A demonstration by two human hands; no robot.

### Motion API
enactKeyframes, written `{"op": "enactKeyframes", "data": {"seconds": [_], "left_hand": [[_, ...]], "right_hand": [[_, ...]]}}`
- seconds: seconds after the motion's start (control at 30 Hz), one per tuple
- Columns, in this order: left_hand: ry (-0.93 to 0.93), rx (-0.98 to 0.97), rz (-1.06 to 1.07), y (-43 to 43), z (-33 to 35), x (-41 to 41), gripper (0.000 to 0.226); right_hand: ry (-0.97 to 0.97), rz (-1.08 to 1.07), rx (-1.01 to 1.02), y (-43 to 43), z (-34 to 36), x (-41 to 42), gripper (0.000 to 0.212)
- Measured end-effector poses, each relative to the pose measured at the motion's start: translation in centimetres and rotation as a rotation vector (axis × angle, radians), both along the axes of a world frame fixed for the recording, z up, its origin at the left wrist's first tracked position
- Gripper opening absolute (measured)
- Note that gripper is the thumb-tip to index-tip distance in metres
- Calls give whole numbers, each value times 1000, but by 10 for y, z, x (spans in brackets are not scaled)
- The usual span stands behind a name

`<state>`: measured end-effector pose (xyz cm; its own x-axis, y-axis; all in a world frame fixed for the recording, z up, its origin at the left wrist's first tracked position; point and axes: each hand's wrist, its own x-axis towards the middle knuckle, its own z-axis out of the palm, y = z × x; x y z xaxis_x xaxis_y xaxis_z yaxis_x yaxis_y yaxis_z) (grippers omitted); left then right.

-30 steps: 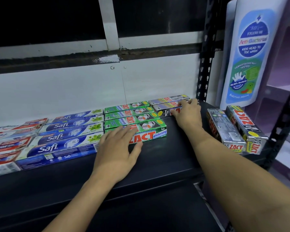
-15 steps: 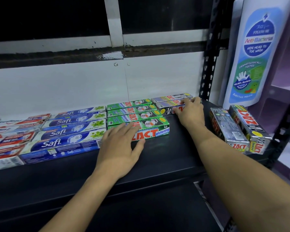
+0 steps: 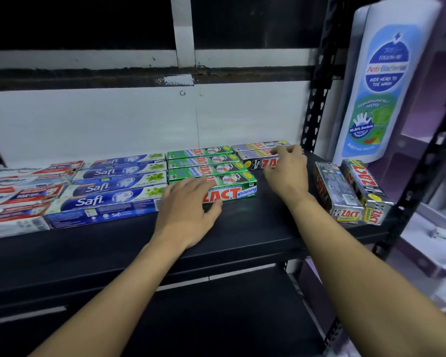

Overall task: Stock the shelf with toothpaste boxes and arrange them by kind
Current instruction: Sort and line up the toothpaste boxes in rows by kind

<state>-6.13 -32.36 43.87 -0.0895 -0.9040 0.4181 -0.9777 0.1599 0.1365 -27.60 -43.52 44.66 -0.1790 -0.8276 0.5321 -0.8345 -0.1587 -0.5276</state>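
On the black shelf (image 3: 258, 228) toothpaste boxes lie in rows by kind: red-and-white boxes (image 3: 18, 194) at the left, blue Safi boxes (image 3: 108, 199), green ZACT boxes (image 3: 238, 193), then two silver ZACT boxes (image 3: 255, 146) at the back. My left hand (image 3: 188, 212) lies flat, fingers on the front green ZACT box, palm on the shelf. My right hand (image 3: 286, 171) grips the nearer silver ZACT box (image 3: 252, 163), fingers over its top and thumb on its front face. Two more silver ZACT boxes (image 3: 337, 194) lie end-on at the shelf's right.
A black perforated upright (image 3: 317, 99) stands at the shelf's back right corner. A large white wash bottle (image 3: 381, 94) with a blue label stands right of it. A white wall panel backs the shelf. A lower black shelf (image 3: 216, 318) lies below.
Both hands stay where they were. My right hand's fingers have curled a little more over the silver box. The view has shifted slightly.
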Motion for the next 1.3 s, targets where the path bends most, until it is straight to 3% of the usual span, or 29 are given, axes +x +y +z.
{"op": "enactKeyframes", "data": {"seconds": [0.17,0.3,0.43,0.5,0.63,0.73,0.8,0.9,1.07,1.2,1.3], "left_hand": [[4,-1,-14,2,1,0,55],[21,-25,-35,3,0,3,55],[32,-55,-50,4,1,3,52],[50,-66,-67,7,2,3,49],[99,-162,-156,16,3,4,40],[230,-194,-239,31,1,-2,34],[400,-156,-299,43,1,-14,32],[549,-30,-357,59,3,-38,41],[378,38,-220,61,2,-51,66],[391,198,-218,58,6,-39,58],[347,186,-277,61,15,-29,60]], "right_hand": [[137,50,-37,61,17,-14,38],[343,-65,-83,108,22,-53,37],[683,-214,97,136,-2,-76,52],[758,-198,183,144,-13,-71,62],[572,-65,89,171,2,-46,44],[233,275,66,191,17,-34,28],[110,412,17,196,23,-33,24],[190,348,-65,180,18,-48,29],[405,329,122,149,12,-69,46],[418,343,204,142,23,-75,51],[396,340,251,141,32,-77,60]]}}
